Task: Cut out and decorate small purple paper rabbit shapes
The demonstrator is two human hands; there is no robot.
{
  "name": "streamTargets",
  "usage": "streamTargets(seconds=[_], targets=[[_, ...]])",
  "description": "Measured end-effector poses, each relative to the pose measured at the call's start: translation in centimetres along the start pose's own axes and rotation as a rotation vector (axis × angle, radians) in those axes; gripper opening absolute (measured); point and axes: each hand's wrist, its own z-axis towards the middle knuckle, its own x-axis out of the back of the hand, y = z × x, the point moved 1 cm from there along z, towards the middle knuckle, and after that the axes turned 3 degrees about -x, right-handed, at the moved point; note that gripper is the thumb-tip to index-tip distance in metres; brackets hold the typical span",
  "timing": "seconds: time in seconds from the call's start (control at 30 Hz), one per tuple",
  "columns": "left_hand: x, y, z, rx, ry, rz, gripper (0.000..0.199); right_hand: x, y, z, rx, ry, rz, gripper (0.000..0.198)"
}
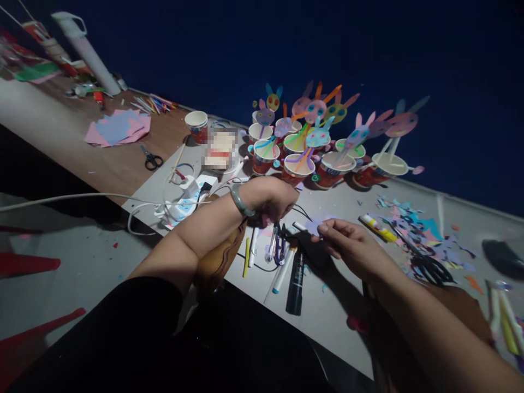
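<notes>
My left hand (pixel 275 197), with a jade-coloured bangle (pixel 242 201) at the wrist, is bent down over the table with curled fingers. Its fingertips are mostly hidden, so what they hold cannot be made out. To its right, my right hand (pixel 352 237) has thumb and forefinger pinched at the edge of a small lilac paper piece (pixel 314 227). Below and between the hands lie a purple-handled tool (pixel 280 245), a white marker with a blue end (pixel 284 272), a black marker (pixel 295 286) and a yellow stick (pixel 246 257).
Several paper cups (pixel 298 168) with paper rabbit figures stand along the wall. Paper scraps (pixel 429 224) and black-handled scissors (pixel 432 270) lie at right. A power strip (pixel 188 202) with cables sits left, near other scissors (pixel 153 160) and pink and blue paper (pixel 118 127).
</notes>
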Motion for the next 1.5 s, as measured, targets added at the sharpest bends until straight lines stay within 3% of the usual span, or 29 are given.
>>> streamTargets(seconds=[0.1, 0.27, 0.5, 0.7, 0.9, 1.13, 1.33, 1.5], targets=[[0.0, 0.4, -0.2, -0.118, -0.119, -0.109, 0.011, 1.0, 0.0, -0.5, 0.026, 0.1, -0.021, 0.038], [-0.9, 1.9, 1.5, -0.35, 0.012, -0.413, 0.028, 1.3, -0.5, -1.1, 0.064, 0.195, -0.095, 0.043], [-2.5, 2.5, 3.2, -0.355, 0.051, -0.612, 0.02, 2.7, -0.9, -0.6, 0.106, 0.251, -0.119, 0.043], [-2.3, 2.1, 3.2, -0.333, 0.114, -0.771, 0.019, 5.4, -0.5, 0.1, 0.186, 0.433, 0.055, 0.035], [-2.7, 3.0, 3.7, -0.225, 0.155, -0.873, 0.023, 5.3, -0.1, 0.3, 0.098, 0.318, -0.05, 0.04], [-3.2, 3.7, 4.2, -0.23, 0.217, -0.908, 0.027, 4.3, -0.6, 0.8, 0.116, 0.337, -0.002, 0.038], [-3.6, 3.2, 5.3, -0.225, 0.249, -0.763, 0.031, 5.4, -0.4, 1.4, 0.125, 0.313, 0.014, 0.038], [-4.6, 2.9, 6.2, -0.25, 0.464, -0.037, 0.03, 8.8, 0.7, 2.2, 0.228, 0.428, -0.125, 0.037]])
